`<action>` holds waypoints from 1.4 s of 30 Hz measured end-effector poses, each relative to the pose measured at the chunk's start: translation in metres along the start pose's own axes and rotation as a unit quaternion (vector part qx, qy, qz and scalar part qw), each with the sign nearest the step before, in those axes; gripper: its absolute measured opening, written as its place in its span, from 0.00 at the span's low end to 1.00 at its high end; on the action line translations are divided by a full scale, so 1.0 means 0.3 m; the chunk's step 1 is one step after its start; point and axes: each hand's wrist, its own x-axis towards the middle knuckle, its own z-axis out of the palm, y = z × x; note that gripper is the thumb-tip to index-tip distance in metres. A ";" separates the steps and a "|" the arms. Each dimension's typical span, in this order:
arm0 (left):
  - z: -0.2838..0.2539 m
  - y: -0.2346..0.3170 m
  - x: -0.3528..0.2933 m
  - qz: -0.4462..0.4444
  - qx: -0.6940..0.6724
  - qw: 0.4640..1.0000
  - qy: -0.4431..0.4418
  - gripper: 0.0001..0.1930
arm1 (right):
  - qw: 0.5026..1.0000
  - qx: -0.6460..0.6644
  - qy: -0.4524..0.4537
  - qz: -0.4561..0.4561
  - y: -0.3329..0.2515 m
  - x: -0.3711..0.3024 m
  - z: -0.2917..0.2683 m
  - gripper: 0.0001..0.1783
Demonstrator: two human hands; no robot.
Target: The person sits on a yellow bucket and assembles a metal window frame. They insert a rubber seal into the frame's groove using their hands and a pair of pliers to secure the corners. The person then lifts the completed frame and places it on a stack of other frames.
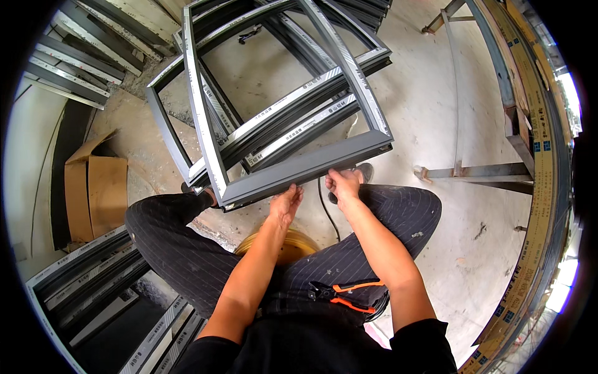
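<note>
A grey metal window frame (305,167) lies tilted over other frames in front of my knees, its near bar toward me. At the lower edge of this bar, my left hand (286,204) has its fingers curled together close to the middle. Farther right along the same edge, my right hand (344,185) is closed in a pinch against the bar. Whatever thin thing the fingertips may hold is too small to make out. Across my lap rest cutting pliers (358,286) with orange and black handles.
More window frames (274,115) are stacked underneath. Several frames (81,274) lean at lower left, beside a cardboard box (107,190). A yellow round object (293,245) shows between my legs. A black cable (329,215) runs along the floor. Steel stand legs (479,172) project from the right.
</note>
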 end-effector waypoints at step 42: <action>-0.298 0.192 -0.103 0.015 0.001 0.990 0.144 0.11 | 0.996 0.011 -0.056 0.066 0.043 -0.001 0.029 0.06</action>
